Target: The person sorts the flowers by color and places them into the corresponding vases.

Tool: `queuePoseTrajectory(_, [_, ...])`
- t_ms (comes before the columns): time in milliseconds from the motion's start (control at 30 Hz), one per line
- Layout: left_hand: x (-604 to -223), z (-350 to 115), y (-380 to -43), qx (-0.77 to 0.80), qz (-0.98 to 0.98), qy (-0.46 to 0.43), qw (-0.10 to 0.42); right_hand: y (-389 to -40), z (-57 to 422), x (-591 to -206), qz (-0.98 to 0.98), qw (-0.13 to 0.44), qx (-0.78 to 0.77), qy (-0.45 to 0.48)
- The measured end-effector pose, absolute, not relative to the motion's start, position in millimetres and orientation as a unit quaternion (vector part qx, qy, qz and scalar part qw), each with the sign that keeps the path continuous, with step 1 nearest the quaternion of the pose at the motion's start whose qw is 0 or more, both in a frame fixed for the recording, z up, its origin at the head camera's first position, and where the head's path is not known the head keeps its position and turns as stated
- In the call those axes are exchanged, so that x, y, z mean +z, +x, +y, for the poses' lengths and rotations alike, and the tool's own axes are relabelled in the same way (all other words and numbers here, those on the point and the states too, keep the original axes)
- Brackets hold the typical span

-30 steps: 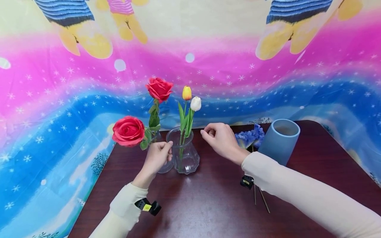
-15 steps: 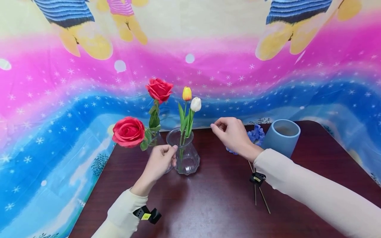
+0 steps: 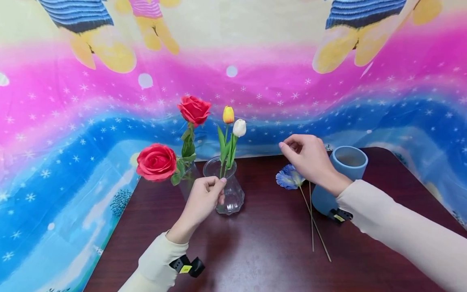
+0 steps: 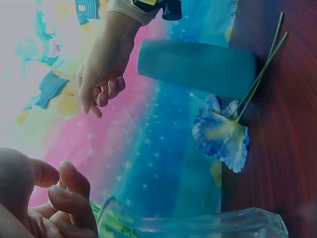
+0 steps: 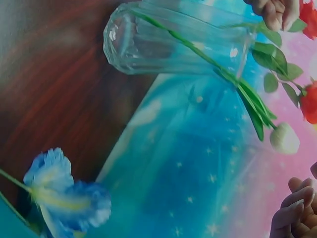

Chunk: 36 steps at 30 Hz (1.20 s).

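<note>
My left hand hovers with loosely curled fingers in front of a clear glass vase, its fingertips overlapping the vase's left side in the head view. A yellow tulip and a white tulip stand in this vase. Raised to the right, my right hand hangs in the air, loosely curled. Nothing shows between the fingers of either hand in the wrist views. Blue artificial flowers with thin bare stems lie on the table below the right hand, their blooms partly hidden by it.
Two red roses, one upright and one leaning left, rise from another glass vase, mostly behind my left hand. A matte blue vase stands at the right, partly covered by my right wrist. A printed cloth hangs behind the table.
My right hand has moved right and up, away from the tulips, uncovering more of the blue flowers. My left hand has shifted slightly right across the front of the vase.
</note>
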State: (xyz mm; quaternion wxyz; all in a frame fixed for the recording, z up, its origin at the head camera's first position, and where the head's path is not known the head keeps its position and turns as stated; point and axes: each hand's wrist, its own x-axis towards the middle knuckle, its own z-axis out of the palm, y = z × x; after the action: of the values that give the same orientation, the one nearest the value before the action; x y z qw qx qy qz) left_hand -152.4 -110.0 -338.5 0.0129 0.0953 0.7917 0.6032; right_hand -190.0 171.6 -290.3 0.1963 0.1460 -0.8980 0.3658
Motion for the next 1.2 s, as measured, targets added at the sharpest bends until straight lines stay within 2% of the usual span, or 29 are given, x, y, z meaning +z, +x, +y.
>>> queuePoseTrajectory(767, [-333, -77, -152, 0.612, 0.777, 0.145, 0.029, -181, 247, -266, -0.918, 0.252, 0.295, 0.077])
queuePoseTrajectory(967, [-336, -67, -153, 0.621, 0.768, 0.147, 0.047, -183, 271, -272, -0.929, 0.238, 0.278, 0.054])
queuePoseTrajectory(1200, [-347, -54, -156, 0.6, 0.785, 0.153, 0.037, -180, 287, -278, -0.946, 0.206, 0.247, 0.041])
